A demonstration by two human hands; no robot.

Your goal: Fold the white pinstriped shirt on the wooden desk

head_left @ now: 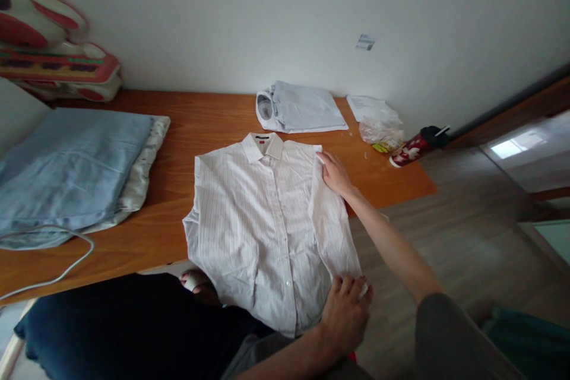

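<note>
A white striped dress shirt (pixel 271 219) lies front up and buttoned, its collar toward the wall. Its lower part hangs past the table's near edge. My right hand (pixel 335 173) pinches the shirt at the shoulder seam on the right side. Lower down, my left hand (pixel 346 313) is closed on the cuff end of the same sleeve (pixel 333 225), which is stretched between both hands. The opposite sleeve is mostly hidden behind the shirt body.
On the wooden table (pixel 178 130), a folded light shirt (pixel 307 107) lies by the wall. A clear plastic bag (pixel 380 129) and a red tumbler (pixel 414 147) sit at right. A blue cloth pad (pixel 75 166) and white cable (pixel 84 255) are at left, with a toy keyboard (pixel 57 68) behind.
</note>
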